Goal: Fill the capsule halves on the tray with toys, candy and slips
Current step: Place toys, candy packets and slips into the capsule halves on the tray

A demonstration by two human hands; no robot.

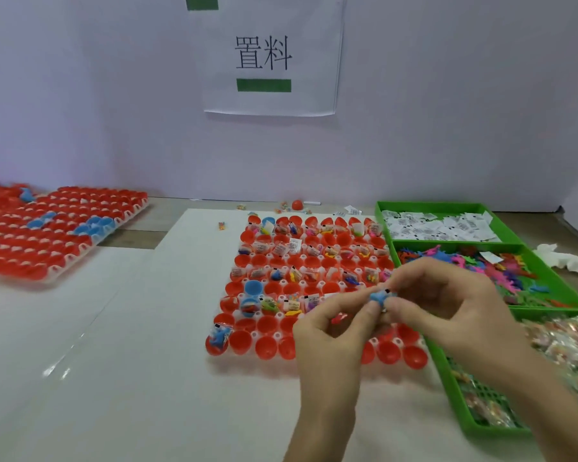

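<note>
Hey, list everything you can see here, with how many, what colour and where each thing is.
Working tray: one, clear, centre; red capsule halves, few blue, many filled.
Second tray: one, clear, far left; red capsules, some blue.
Bin: one, green, right; three compartments.
Slips: many, white, far compartment.
Toys: many, mixed colours, middle compartment.
Candy packets: many, clear-wrapped, near compartment.
Loose capsule shell: one, red, behind working tray.
Tissue: one, white, right of bin.
Sign: one, white, on wall.
Blue toy: one, pinched between both hands.
Left hand: over tray's near rows.
Right hand: beside it, above bin's edge.
</note>
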